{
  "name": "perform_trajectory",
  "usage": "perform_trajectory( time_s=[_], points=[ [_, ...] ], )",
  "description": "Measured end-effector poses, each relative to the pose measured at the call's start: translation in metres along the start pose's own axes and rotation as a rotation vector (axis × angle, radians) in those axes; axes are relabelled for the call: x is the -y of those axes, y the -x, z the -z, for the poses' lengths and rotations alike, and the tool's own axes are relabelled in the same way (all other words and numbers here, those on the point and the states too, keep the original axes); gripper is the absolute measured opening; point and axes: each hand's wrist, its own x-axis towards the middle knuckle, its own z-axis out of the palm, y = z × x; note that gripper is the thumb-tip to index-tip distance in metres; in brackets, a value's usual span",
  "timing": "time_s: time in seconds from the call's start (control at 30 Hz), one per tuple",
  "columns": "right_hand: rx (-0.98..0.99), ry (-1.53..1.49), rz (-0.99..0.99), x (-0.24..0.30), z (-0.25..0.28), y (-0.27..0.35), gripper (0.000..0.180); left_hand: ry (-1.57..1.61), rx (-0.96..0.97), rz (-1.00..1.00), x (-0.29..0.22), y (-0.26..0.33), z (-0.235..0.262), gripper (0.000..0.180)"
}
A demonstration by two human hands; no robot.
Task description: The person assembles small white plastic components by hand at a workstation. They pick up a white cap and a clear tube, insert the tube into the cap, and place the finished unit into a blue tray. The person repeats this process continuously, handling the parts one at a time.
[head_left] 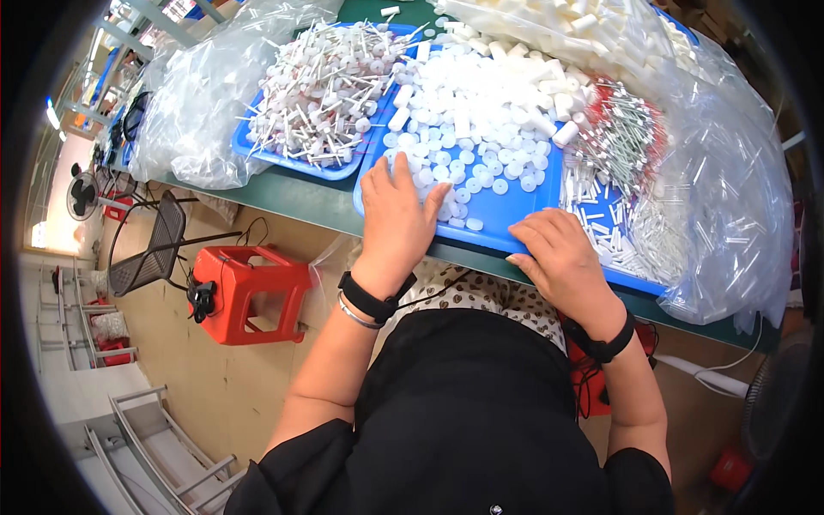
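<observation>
Our left hand (pixel 396 215) lies flat, fingers spread, on white caps (pixel 481 129) in the blue tray (pixel 502 210); our right hand (pixel 560 257), at four o'clock, curls loosely, pinching nothing, on the tray's rim.

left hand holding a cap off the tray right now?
No, the left hand lies flat, palm down, on the white caps at the blue tray's near edge, with nothing lifted.

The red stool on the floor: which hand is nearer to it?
Left. The left hand rests on the blue tray just above and right of the red stool; the right hand lies farther right.
</observation>
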Motion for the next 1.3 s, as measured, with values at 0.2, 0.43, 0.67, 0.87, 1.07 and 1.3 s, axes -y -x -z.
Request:
perform_trajectory(
  time_s=[0.2, 0.43, 0.67, 0.87, 1.07, 1.3],
  points=[
    [0.027, 0.018, 0.024, -0.003, -0.009, 0.004, 0.026, 0.008, 0.074, 0.032, -0.002, -0.013, 0.0, 0.066],
    [0.009, -0.002, 0.028, -0.003, -0.009, 0.005, 0.026, -0.05, 0.164, 0.155, -0.017, -0.027, -0.002, 0.072],
    [-0.002, -0.013, 0.03, -0.003, -0.011, 0.004, 0.025, 0.112, 0.181, 0.249, -0.015, -0.038, -0.008, 0.069],
    [-0.019, 0.0, 0.029, -0.001, -0.012, 0.003, 0.025, 0.317, 0.196, 0.182, -0.048, -0.039, -0.023, 0.066],
    [0.005, 0.005, 0.037, -0.002, -0.01, 0.003, 0.027, 0.3, 0.179, 0.041, -0.091, -0.044, -0.034, 0.064],
    [0.008, 0.004, 0.022, -0.002, -0.009, 0.002, 0.027, 0.158, 0.264, -0.178, -0.077, -0.056, -0.001, 0.048]
  ],
)
